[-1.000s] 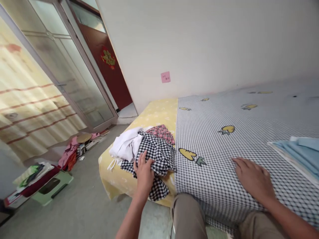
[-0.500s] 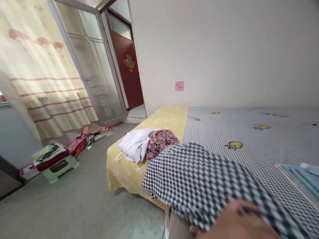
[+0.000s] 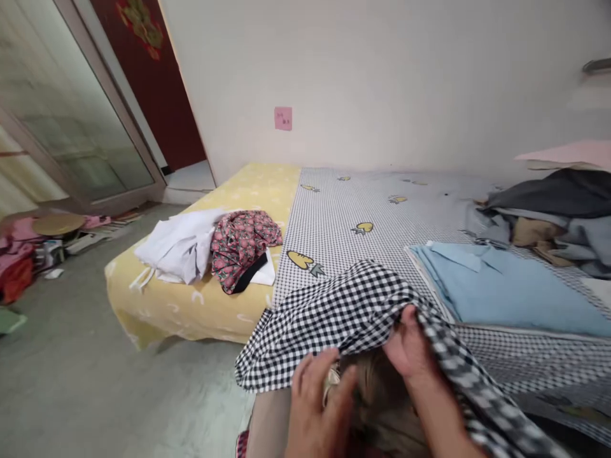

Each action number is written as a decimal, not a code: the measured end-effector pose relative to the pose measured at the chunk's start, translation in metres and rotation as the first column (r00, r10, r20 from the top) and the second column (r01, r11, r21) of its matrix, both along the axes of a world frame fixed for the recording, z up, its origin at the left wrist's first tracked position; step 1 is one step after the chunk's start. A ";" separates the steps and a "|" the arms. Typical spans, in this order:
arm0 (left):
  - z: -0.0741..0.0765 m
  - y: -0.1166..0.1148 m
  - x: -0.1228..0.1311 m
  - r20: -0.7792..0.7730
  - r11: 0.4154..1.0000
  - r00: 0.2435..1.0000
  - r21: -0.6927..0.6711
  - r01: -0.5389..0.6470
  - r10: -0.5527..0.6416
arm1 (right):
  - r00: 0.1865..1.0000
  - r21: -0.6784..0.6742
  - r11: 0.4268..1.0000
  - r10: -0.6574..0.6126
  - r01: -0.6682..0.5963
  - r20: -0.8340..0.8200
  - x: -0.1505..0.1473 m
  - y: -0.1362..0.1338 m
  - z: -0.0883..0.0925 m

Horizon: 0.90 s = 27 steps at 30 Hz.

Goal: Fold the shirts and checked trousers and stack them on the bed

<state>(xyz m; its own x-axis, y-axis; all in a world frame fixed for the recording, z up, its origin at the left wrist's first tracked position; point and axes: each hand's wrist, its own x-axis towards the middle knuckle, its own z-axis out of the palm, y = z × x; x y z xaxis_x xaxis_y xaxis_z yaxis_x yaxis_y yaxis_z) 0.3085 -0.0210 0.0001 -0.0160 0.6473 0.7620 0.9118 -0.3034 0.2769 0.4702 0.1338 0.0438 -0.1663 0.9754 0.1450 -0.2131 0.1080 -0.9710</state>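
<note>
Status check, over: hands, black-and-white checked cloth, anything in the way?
Right hand gripping black-and-white checked cloth by its edge; left hand open, close to it. Checked cloth loosely draped, rumpled. Folded light-blue cloth lies to the right, apart from both hands.

From where I stand I count one left hand [image 3: 315, 410] and one right hand [image 3: 413, 353], so two in all, and one black-and-white checked garment [image 3: 334, 308]. There's one white bundle [image 3: 181, 245], one floral garment [image 3: 241, 245], one light-blue folded garment [image 3: 515, 286] and one darker heap of clothes [image 3: 558, 194], its pieces too jumbled to number. One yellow cover [image 3: 167, 312] and one grey patterned cover [image 3: 329, 222] make two; pink notes [image 3: 283, 118], just one.
</note>
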 end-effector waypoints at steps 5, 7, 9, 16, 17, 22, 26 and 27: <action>-0.032 -0.006 -0.011 0.028 0.915 0.945 -0.258 -0.309 0.327 | 0.985 -0.149 0.987 -0.085 0.062 -0.152 0.016 -0.007 0.040; -0.045 -0.007 -0.016 -0.032 0.873 0.946 -0.375 -0.312 0.324 | 0.980 -0.155 0.984 -0.118 0.093 -0.163 0.020 -0.013 0.055; -0.053 -0.008 -0.021 -0.052 0.843 0.946 -0.442 -0.308 0.319 | 0.976 -0.130 0.984 -0.140 0.119 -0.165 0.022 -0.019 0.067; -0.048 -0.001 -0.032 0.205 0.753 0.845 -0.587 -0.298 0.494 | 0.958 0.102 0.962 -0.263 0.252 0.115 0.023 -0.030 0.083; -0.047 0.001 -0.035 0.248 0.740 0.814 -0.606 -0.293 0.525 | 0.936 0.134 0.947 -0.311 0.291 0.163 0.024 -0.029 0.086; -0.046 0.008 -0.049 0.374 0.686 0.676 -0.675 -0.272 0.635 | 0.887 0.221 0.871 -0.458 0.438 0.049 0.023 -0.026 0.101; -0.048 0.012 -0.059 0.400 0.669 0.635 -0.697 -0.257 0.661 | 0.840 -0.020 0.884 -0.451 0.468 -0.302 0.025 -0.032 0.100; -0.050 0.011 -0.062 0.401 0.677 0.637 -0.686 -0.267 0.658 | 0.809 -0.092 0.873 -0.479 0.478 -0.340 0.028 -0.032 0.097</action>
